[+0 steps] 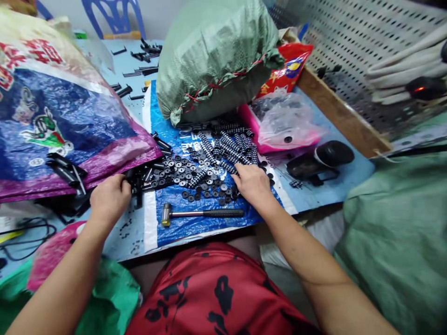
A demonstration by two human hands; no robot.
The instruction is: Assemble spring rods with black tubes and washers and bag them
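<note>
Nearest the front edge of the worktop [314, 195], a small hammer [200, 214], untouched, lying flat. Just beyond, left hand [110, 197] curled into a loose fist around black plastic pieces [145, 179] by the purple sack [70, 125]. Right hand [253, 184] palm down, fingers closed on one beaded strip [228, 167] at the edge of the washer scatter [195, 177]. Probably light, bendy, slightly knobbly; best pinched near an end. Both forearms reaching forward, wrists low. Farther back, a green sack [216, 60] toward the far edge.
</note>
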